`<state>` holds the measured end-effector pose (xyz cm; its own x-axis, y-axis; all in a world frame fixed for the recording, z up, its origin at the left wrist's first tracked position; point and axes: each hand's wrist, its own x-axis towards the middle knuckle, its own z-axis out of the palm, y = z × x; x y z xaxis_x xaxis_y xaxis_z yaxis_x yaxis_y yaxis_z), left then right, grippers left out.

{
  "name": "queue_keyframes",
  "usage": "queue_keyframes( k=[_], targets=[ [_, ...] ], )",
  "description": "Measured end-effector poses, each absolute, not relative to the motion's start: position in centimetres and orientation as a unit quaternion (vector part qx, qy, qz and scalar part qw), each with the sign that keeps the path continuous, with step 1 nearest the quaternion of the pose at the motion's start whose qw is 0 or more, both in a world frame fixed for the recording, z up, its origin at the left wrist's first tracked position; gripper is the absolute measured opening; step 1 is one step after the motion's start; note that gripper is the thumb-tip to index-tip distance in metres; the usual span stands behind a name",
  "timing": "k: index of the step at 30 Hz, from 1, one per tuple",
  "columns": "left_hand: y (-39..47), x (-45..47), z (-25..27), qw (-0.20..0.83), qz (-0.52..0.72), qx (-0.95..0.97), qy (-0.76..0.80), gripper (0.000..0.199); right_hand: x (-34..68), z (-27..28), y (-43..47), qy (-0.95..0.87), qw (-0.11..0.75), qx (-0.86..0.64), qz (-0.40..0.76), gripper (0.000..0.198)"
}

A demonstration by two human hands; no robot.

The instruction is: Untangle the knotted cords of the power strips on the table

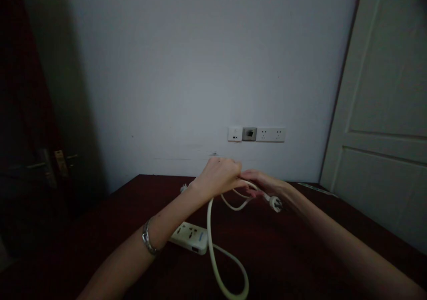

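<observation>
A white power cord (pixel 211 238) runs in loops from the power strip (pixel 191 238) up to both hands. My left hand (pixel 222 171) is closed around the cord above the dark red table, its fingertips turned away from view. Right beside it, my right hand (pixel 262 182) has its fingers closed about the same cord, close to the other hand. From under the right hand sticks out the white plug (pixel 275 204), its pins pointing right. The power strip lies flat below my left forearm, which hides its left end.
The dark red table (pixel 283 255) reaches the wall. Set in the wall are a socket panel (pixel 270 134), a grey switch plate (pixel 249 134) and a small white panel (pixel 235 134). A pale door (pixel 383 82) stands at right. A small white object (pixel 183 187) lies behind my left wrist.
</observation>
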<state>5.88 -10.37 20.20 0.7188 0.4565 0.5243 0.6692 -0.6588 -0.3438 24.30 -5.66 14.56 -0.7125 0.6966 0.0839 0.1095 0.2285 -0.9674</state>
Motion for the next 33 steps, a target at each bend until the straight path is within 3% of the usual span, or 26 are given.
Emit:
queue_keyframes(
  k=[3,6,12,16,19,23,25,30,33],
  targets=[
    [-9.3,5.5,20.4,0.251,-0.184,-0.897,-0.314,0.046,23.9,13.8,-5.9,-0.707,0.276,-0.218,0.614,0.055],
    [-8.0,5.2,20.5,0.183,-0.168,-0.922,-0.298,0.047,23.6,13.3,-6.2,-0.678,0.259,-0.191,0.661,0.045],
    [-6.0,1.8,20.8,-0.132,-0.073,-0.949,-0.275,0.084,23.5,13.1,-6.8,-0.646,0.284,-0.217,0.675,0.029],
    [-6.0,-0.8,20.6,-0.275,-0.117,-0.918,-0.260,0.040,23.6,12.9,-6.9,-0.618,0.322,-0.192,0.691,0.025],
    [-6.0,-1.0,19.4,-0.310,-0.193,-0.889,-0.277,0.018,23.3,12.5,-6.6,-0.581,0.336,-0.162,0.723,0.023],
    [-5.4,0.5,17.0,-0.253,-0.370,-0.830,-0.331,0.024,23.2,11.7,-5.8,-0.529,0.344,-0.073,0.772,0.024],
    [-4.9,1.2,15.9,-0.281,-0.392,-0.802,-0.352,0.030,23.2,11.4,-5.5,-0.511,0.350,-0.023,0.785,0.026],
    [-3.8,2.5,14.5,-0.577,-0.371,-0.660,-0.306,0.034,22.5,11.5,-5.5,-0.488,0.414,0.024,0.768,0.021],
    [-3.5,3.0,14.5,-0.666,-0.413,-0.572,-0.242,0.025,21.5,11.9,-6.1,-0.456,0.493,-0.002,0.741,0.019]
  ],
)
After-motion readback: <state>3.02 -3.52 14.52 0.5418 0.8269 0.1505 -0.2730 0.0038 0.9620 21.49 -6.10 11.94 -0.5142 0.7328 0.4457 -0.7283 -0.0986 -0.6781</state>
